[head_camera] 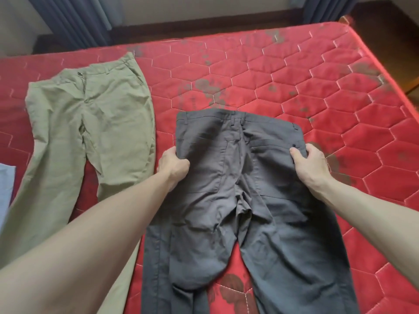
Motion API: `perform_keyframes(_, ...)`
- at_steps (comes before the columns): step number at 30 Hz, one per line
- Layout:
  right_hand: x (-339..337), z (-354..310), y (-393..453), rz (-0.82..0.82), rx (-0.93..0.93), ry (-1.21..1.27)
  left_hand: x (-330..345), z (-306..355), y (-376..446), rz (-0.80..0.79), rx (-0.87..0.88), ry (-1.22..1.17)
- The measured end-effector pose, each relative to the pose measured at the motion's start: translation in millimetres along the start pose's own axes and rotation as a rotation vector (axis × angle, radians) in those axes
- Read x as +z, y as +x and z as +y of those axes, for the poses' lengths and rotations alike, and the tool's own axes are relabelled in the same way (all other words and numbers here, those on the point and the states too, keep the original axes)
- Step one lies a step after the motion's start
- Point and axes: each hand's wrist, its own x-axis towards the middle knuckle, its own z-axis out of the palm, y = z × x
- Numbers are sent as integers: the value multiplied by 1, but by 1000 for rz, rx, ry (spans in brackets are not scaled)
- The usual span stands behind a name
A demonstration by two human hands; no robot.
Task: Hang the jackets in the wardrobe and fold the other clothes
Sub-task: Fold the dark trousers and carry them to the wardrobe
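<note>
Head view shows my left hand (pixel 173 165) and right hand (pixel 309 165) pinching the hips of the grey trousers (pixel 238 189), spread unfolded on the red mattress (pixel 317 87), while the khaki trousers (pixel 90 123) beyond also await folding.

A red quilted mattress (pixel 294 82) with hexagon stitching and dark floral print carries olive-green cotton trousers (pixel 90 123) at the left, dark grey trousers (pixel 238 189) near centre, and a pale blue cloth (pixel 5 191) at the left edge.
</note>
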Motion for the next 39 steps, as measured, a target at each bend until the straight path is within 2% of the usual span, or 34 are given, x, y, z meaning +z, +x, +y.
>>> perform_keyframes(3, -14, -5, -21, -22, -61, 37, -15, 16, -32, -103, 2, -195)
perform_keyframes(8, -60, -39, -65, -124, -84, 237, -64, 54, -80, -277, -85, -314)
perform_keyframes(11, -105, -75, -91, -120, -50, 296, -97, 85, -116, -367, -88, -381)
perform_keyframes(15, -174, -119, -124, -88, 52, 424, -137, 121, -175, -364, -41, -475)
perform_keyframes(21, -281, -182, -194, -68, -178, 313, -215, 174, -282, -439, 78, -496)
perform_keyframes(27, -377, -242, -281, 43, -189, 399, -293, 204, -385, -449, 117, -532)
perform_keyframes(32, -406, -279, -347, 67, -221, 518, -310, 214, -465, -452, 126, -578)
perform_keyframes(36, -420, -294, -391, 47, -261, 577, -312, 213, -524, -590, 201, -486)
perform_keyframes(39, -446, -304, -410, 64, -303, 586, -321, 214, -544, -501, 226, -477)
